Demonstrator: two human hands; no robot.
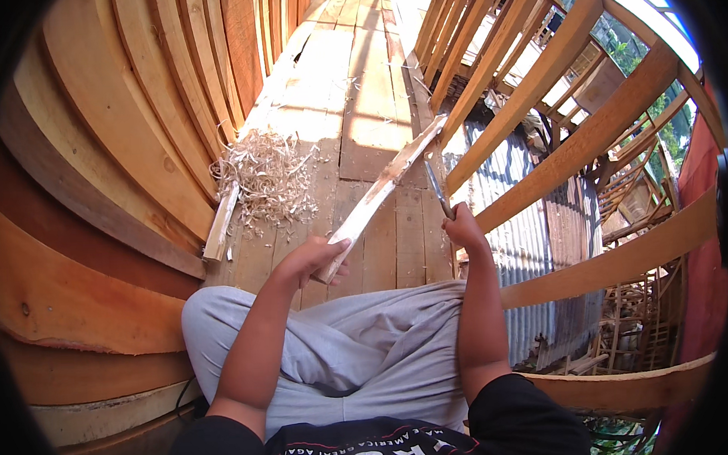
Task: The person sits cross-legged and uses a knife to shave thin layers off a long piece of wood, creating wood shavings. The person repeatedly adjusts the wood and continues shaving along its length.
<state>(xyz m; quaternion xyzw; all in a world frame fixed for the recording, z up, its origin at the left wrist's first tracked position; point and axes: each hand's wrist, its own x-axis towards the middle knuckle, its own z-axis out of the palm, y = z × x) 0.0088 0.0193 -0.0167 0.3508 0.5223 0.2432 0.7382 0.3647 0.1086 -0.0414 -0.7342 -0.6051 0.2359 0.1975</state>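
Near my lap, my left hand (307,260) is closed around the near end of a long wooden strip (369,202). The strip slants away to the right, pale near my hand and browner with rough patches farther along. Its far end lies close to the foot of the slatted railing. On the right, my right hand (465,229) is closed on a knife (437,186), its handle mostly hidden by my fingers. The narrow grey blade points forward, just right of the strip; whether the two touch, I cannot tell.
Curled wood shavings (272,176) are heaped left on the plank floor (411,234), beside a short wooden piece (222,224). Upright boards (120,132) line the left side. A slatted wooden railing (574,168) runs along the right, with corrugated metal sheets (505,251) below it.
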